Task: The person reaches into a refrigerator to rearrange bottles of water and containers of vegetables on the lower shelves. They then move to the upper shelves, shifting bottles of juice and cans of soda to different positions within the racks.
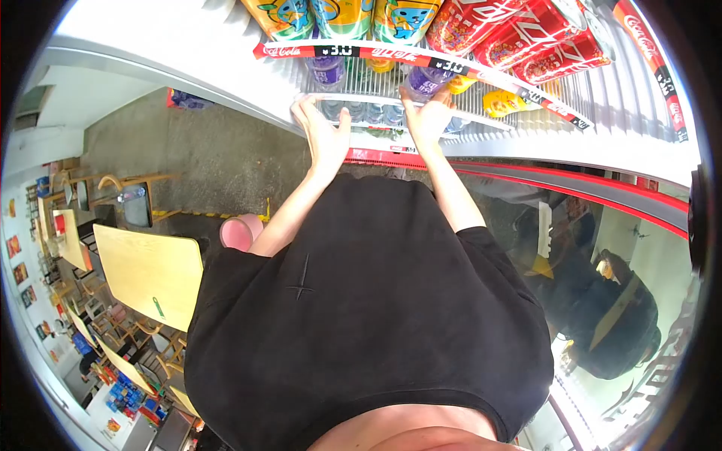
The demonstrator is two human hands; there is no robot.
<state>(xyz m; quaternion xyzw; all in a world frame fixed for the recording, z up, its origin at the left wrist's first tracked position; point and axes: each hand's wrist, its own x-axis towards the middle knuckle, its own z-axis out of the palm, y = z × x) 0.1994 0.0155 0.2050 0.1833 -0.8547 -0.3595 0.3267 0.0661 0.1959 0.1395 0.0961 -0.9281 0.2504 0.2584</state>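
My left hand (323, 141) is at the left end of a wire fridge shelf, its fingertips by the white front edge (368, 98). Its thumb stands apart from the fingers, and nothing shows between them. A purple-labelled bottle (426, 81) is at the front of that shelf, and my right hand (429, 120) has its fingers around the lower part. Another purple-labelled bottle (328, 73) stands to the left, above my left hand. Yellow-labelled bottles (502, 103) lie or stand to the right, partly hidden by the price strip.
Red Coca-Cola cans (481, 26) and yellow-green cans (342, 19) fill the shelf above, behind a price strip (421, 56). Clear bottles (376, 113) sit lower down. The glass door (587, 263) is at right. Tables (147, 270) and a pink bin (241, 231) are at left.
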